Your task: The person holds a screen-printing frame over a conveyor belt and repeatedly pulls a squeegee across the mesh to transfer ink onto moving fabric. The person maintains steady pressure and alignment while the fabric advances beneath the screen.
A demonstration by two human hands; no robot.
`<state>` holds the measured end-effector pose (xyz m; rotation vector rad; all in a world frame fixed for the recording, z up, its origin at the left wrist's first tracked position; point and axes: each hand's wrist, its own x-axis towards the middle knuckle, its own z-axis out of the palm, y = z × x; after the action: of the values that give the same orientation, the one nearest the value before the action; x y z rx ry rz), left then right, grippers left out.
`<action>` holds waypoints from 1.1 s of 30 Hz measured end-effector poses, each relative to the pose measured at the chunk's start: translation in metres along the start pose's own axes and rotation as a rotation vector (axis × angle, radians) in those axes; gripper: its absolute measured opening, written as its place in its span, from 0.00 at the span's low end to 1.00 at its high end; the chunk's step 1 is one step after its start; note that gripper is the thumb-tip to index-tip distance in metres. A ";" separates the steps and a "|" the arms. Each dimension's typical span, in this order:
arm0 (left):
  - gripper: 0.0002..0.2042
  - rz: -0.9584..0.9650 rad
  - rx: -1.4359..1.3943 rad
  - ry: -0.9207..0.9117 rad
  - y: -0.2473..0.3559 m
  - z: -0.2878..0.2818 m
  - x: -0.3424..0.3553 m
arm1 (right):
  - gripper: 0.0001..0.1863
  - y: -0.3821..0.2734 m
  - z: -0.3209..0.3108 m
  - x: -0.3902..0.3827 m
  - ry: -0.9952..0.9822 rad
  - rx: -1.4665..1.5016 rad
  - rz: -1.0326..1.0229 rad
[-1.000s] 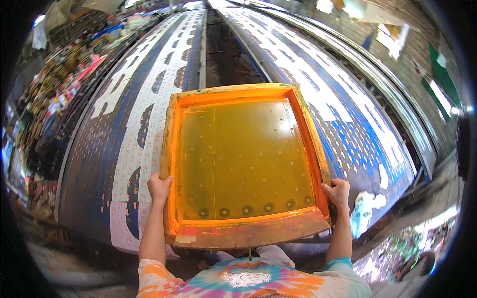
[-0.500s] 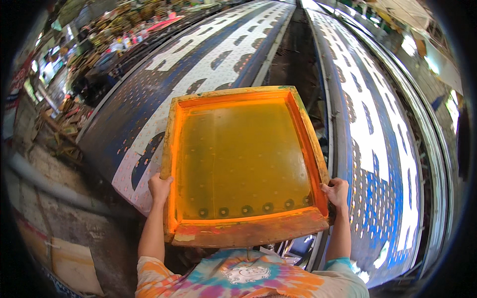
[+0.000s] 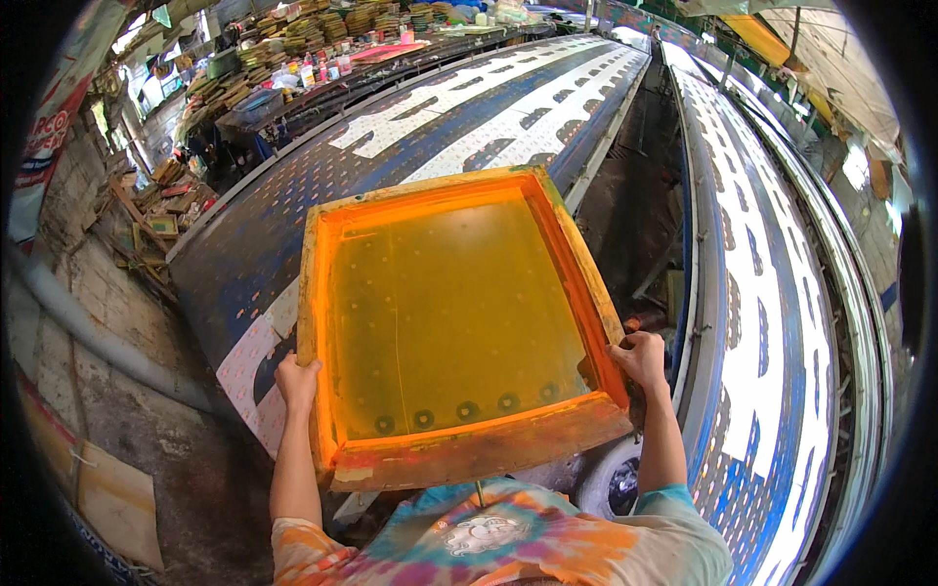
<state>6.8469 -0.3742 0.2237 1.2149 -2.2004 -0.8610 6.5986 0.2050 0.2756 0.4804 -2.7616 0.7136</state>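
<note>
Between my two hands I hold a screen printing frame [image 3: 459, 303], a wooden square with orange-stained inner edges and a yellow-green translucent mesh. Small dots show through the mesh, with a row of darker round marks near its close edge. My left hand [image 3: 296, 379] is closed around the left side bar, low down. On the opposite bar, my right hand [image 3: 640, 357] grips at about the same height. The frame is held up in front of my chest, over the near end of the left long table [image 3: 220, 283]. White cut fabric pieces [image 3: 252, 366] lie on that table, partly hidden by the frame.
To the right runs a second long table [image 3: 699, 391] with more white pieces on it. A dark aisle [image 3: 635, 186] separates the two tables. Stacked wooden frames [image 3: 293, 39] and bottles [image 3: 322, 68] stand at the far left. A pale pipe [image 3: 98, 342] crosses the left side.
The view has shifted, bringing more of the far tables and stacks into sight. The held frame sits slightly further left and tilts a little more. Both hands keep their grip.
</note>
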 end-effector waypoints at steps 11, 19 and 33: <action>0.15 -0.083 -0.014 0.097 0.046 0.068 0.090 | 0.15 0.007 0.046 0.212 -0.049 0.112 -0.111; 0.14 -0.134 0.025 0.350 0.080 0.113 0.169 | 0.24 -0.020 0.160 0.439 -0.127 0.149 -0.303; 0.13 -0.248 0.166 0.662 0.097 0.238 0.165 | 0.23 -0.019 0.336 0.646 -0.444 0.226 -0.506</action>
<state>6.5528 -0.4072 0.1475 1.5961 -1.6250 -0.2873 5.9625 -0.1423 0.2027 1.4775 -2.7452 0.8666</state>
